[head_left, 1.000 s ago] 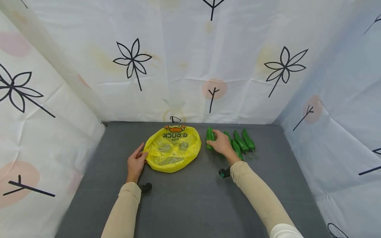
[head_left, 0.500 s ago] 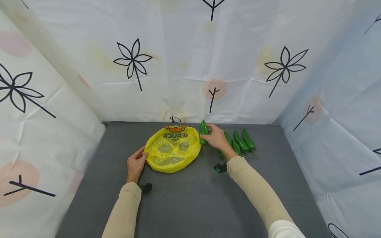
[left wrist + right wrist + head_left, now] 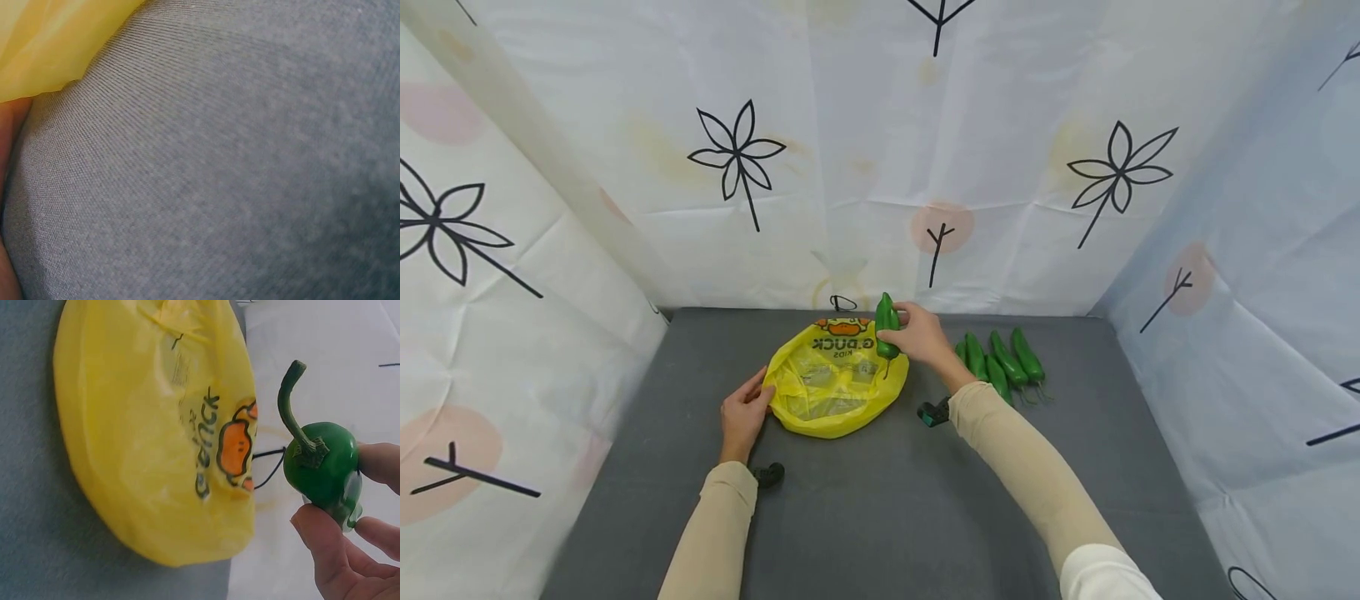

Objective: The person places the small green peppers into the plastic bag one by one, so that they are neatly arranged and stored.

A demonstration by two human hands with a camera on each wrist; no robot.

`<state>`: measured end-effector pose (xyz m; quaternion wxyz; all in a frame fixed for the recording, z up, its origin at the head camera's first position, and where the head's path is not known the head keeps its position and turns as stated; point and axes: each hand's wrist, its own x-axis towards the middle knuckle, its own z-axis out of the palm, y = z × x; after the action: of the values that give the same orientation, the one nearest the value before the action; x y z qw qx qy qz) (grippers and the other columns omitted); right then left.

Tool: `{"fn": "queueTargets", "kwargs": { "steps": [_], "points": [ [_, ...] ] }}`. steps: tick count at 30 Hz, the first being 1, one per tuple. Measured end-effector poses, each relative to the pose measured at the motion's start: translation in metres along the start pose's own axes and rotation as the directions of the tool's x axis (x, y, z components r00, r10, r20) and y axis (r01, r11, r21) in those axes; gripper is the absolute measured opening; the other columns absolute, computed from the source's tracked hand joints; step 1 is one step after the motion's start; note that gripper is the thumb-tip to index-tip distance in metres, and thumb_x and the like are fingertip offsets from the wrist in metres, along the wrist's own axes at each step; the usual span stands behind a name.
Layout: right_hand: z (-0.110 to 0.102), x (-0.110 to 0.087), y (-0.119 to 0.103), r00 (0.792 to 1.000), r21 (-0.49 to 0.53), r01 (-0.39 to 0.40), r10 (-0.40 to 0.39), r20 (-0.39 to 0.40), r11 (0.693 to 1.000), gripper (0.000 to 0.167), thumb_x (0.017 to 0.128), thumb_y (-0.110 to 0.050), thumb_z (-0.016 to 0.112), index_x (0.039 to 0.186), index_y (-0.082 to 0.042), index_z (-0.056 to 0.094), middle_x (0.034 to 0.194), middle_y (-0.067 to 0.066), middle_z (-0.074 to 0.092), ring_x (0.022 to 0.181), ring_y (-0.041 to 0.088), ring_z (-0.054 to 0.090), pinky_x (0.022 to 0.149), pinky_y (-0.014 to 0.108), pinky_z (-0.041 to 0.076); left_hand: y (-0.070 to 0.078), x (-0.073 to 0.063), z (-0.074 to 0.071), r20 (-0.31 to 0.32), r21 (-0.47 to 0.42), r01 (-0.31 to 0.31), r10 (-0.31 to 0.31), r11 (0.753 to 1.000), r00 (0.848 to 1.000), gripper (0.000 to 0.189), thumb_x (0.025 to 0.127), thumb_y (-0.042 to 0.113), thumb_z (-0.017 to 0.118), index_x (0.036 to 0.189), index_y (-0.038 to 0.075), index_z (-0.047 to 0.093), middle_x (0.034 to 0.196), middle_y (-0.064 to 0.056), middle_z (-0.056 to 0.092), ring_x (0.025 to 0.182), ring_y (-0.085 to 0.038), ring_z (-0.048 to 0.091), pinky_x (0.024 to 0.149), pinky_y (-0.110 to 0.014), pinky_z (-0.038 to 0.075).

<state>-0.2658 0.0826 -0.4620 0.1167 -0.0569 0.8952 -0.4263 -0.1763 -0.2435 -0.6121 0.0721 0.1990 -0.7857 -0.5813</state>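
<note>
A yellow plastic bag (image 3: 820, 421) with a cartoon duck and "G.DUCK KIDS" print stands on the grey table, its round mouth spread wide. My left hand (image 3: 743, 417) pinches the bag's left edge between thumb and fingers; in the left wrist view only slivers of fingers (image 3: 7, 131) appear below the yellow plastic (image 3: 50, 44). With thumb and fingers, my right hand (image 3: 921, 335) grips a green chili pepper (image 3: 886, 327) over the bag's right side. The right wrist view shows the pepper's (image 3: 322, 456) curved stem and rounded top.
Several more green peppers (image 3: 1006, 362) lie side by side on the table (image 3: 865, 517), right of the bag. White patterned cloth walls (image 3: 850, 150) enclose the back and both sides. A dark wrist device (image 3: 934, 412) shows under the right forearm.
My right hand has lifted the chili pepper off the table beside the other peppers and carried it left over the bag's right side. My left hand has stayed at the bag's edge.
</note>
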Motion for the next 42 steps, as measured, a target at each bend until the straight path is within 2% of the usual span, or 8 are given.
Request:
{"fn": "queueTargets", "kwargs": {
  "steps": [15,29,36,42],
  "points": [
    [0.026,0.01,-0.025,0.999,0.11,0.006,-0.012,0.051,0.994,0.069,0.093,-0.032,0.075,0.153,-0.014,0.046,0.129,0.016,0.066,0.102,0.028,0.073,0.076,0.035,0.062,0.0,0.0,0.0,-0.017,0.012,0.008,-0.008,1.0,1.0,0.046,0.096,0.035,0.07,0.141,0.032,0.062,0.128,-0.012,0.072,0.079,0.006,0.064,0.07,-0.01,0.053],
    [0.062,0.017,-0.036,0.997,0.092,-0.013,0.005,0.08,0.996,0.072,0.093,-0.031,0.075,0.154,-0.01,0.043,0.13,0.018,0.065,0.104,0.031,0.071,0.077,0.042,0.063,0.0,0.001,-0.002,-0.001,-0.008,0.02,-0.02,1.0,1.0,0.048,0.096,0.035,0.071,0.142,0.032,0.062,0.128,-0.014,0.072,0.079,0.005,0.064,0.07,-0.011,0.054],
    [0.082,0.018,-0.035,0.994,0.142,-0.017,0.002,0.11,0.99,0.072,0.094,-0.026,0.075,0.155,-0.007,0.042,0.128,0.02,0.065,0.105,0.033,0.07,0.082,0.046,0.062,0.0,0.0,-0.002,-0.008,-0.004,-0.009,0.009,1.0,1.0,0.046,0.096,0.033,0.072,0.141,0.031,0.063,0.124,-0.014,0.072,0.076,0.002,0.065,0.069,-0.013,0.054],
    [0.094,0.02,-0.034,0.991,0.2,-0.037,0.011,0.131,0.979,0.071,0.094,-0.023,0.075,0.155,-0.009,0.041,0.131,0.02,0.062,0.112,0.035,0.068,0.084,0.047,0.062,0.001,0.0,-0.001,-0.001,0.007,0.005,-0.005,1.0,1.0,0.047,0.096,0.034,0.07,0.142,0.033,0.062,0.125,-0.014,0.071,0.075,0.002,0.064,0.07,-0.013,0.054]
  ]
}}
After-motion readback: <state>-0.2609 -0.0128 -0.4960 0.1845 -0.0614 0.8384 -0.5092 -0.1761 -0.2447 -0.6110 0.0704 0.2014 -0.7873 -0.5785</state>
